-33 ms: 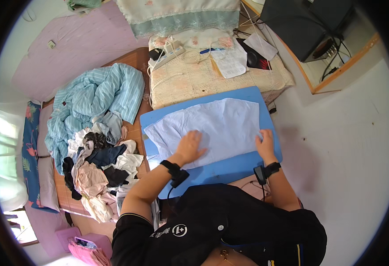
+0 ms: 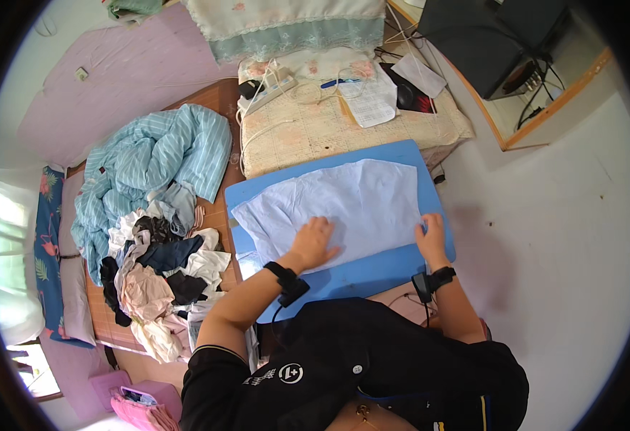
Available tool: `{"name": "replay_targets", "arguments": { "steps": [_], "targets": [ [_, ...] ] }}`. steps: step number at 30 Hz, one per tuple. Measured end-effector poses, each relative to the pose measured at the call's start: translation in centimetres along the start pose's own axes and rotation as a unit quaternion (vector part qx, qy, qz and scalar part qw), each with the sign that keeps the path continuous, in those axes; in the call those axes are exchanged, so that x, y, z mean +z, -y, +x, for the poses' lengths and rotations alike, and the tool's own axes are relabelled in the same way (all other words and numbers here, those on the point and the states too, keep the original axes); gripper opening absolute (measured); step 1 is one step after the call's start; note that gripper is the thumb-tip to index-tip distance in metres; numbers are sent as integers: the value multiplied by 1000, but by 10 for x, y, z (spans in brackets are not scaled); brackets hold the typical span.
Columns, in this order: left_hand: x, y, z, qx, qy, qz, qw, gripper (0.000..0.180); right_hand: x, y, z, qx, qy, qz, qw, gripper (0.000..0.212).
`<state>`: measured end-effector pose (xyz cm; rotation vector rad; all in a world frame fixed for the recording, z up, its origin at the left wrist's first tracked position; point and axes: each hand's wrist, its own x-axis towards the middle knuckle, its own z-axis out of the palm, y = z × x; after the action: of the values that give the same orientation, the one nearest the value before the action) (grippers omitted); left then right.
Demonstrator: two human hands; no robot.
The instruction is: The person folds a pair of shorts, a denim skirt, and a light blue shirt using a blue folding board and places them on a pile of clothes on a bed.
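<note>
A light blue garment (image 2: 365,197) lies spread in a folded, roughly rectangular shape on a blue tabletop (image 2: 358,279). Small wrinkles run across its cloth. My left hand (image 2: 313,244) rests palm down on the near middle of the garment, fingers spread. At the cloth's right edge is my right hand (image 2: 432,237), over the tabletop, its thumb apart from its loosely bent fingers and nothing visible between them. Black straps with small dark devices circle both of my wrists.
Left of the table, a heap of mixed clothes (image 2: 146,287) and a blue striped quilt (image 2: 164,154) cover a brown mat. Beyond it, a cloth-covered surface (image 2: 279,147) bears a power strip (image 2: 275,90), papers (image 2: 372,100) and cables. A pink box (image 2: 153,395) stands at lower left.
My left hand has shifted slightly toward me over the garment. My right hand stays at the right edge, and the garment looks the same.
</note>
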<state>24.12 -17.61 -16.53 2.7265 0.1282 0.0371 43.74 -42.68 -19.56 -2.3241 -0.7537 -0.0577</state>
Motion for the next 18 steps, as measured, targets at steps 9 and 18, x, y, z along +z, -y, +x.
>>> {"name": "replay_targets", "arguments": {
  "steps": [9,18],
  "targets": [
    [63,-47,-2,1,143,177,974,47,-8,16,-47,-103,19,-172,979,45],
    [9,-20,24,-45,39,104,993,16,-13,33,-8,-205,-19,-170,964,19]
  ]
}}
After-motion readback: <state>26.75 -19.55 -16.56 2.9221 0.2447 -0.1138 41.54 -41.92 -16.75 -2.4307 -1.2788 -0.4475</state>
